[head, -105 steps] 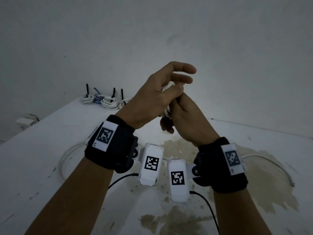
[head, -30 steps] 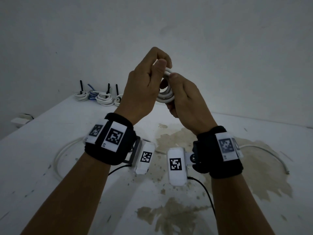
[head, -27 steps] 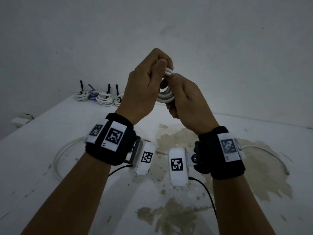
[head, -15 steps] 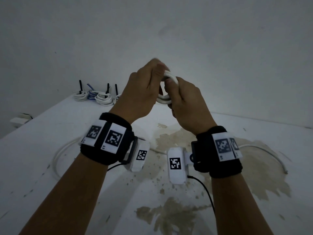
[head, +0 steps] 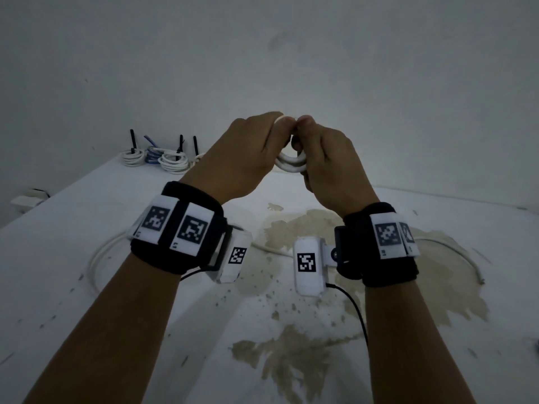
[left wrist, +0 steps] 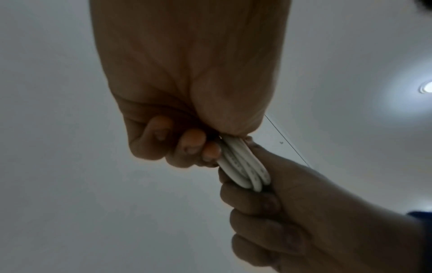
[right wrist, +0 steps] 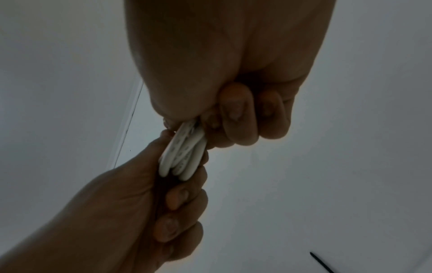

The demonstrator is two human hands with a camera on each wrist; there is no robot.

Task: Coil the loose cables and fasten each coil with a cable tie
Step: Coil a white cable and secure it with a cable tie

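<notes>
Left hand point(head: 239, 158) and right hand point(head: 329, 167) both grasp the white cable coil point(head: 291, 166), raised above the table point(head: 73, 228) at 12 o'clock, loops pinched together, presumably for tying. No tie visible. Finished coils point(head: 172, 161) lie at 10 o'clock.

You can read no words or numbers here; only black-and-white square code markers point(head: 192, 230) stand on your wristbands point(head: 382, 243) and on the white camera housings point(head: 308, 265).
</notes>
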